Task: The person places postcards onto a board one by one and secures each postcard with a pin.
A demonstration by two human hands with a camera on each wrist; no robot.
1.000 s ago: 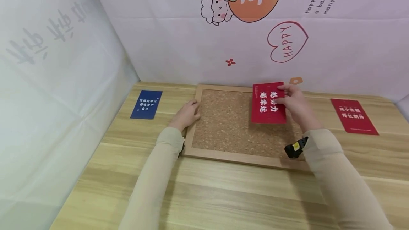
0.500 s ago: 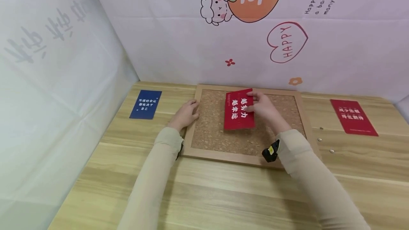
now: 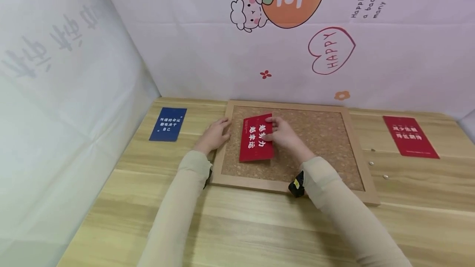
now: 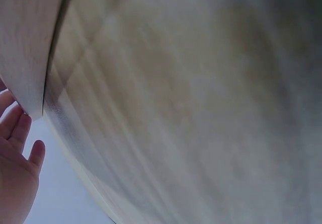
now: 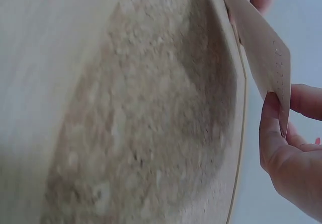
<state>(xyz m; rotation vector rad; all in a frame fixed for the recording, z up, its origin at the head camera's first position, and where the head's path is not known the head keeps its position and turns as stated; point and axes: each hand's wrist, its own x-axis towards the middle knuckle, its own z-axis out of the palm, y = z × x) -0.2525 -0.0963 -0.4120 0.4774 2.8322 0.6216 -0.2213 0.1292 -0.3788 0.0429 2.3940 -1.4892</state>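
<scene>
Right hand [image 3: 283, 135] pinches the red card [image 3: 256, 138], long axis running away from the person, over the cork board [image 3: 315, 143].

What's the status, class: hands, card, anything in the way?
Right hand pinches red card over corkboard. Left hand rests on its frame. Nothing in the way.

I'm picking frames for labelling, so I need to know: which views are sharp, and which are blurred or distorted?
Head view: evenly lit and sharp, white print on the red paper card clear, soft shadows under the sleeves. Left wrist view: badly blurred, the light wooden table a streaky smear, only the left hand recognisable. Right wrist view: very close and curved by the lens, the wood-framed cork board soft, the right hand fairly clear.
</scene>
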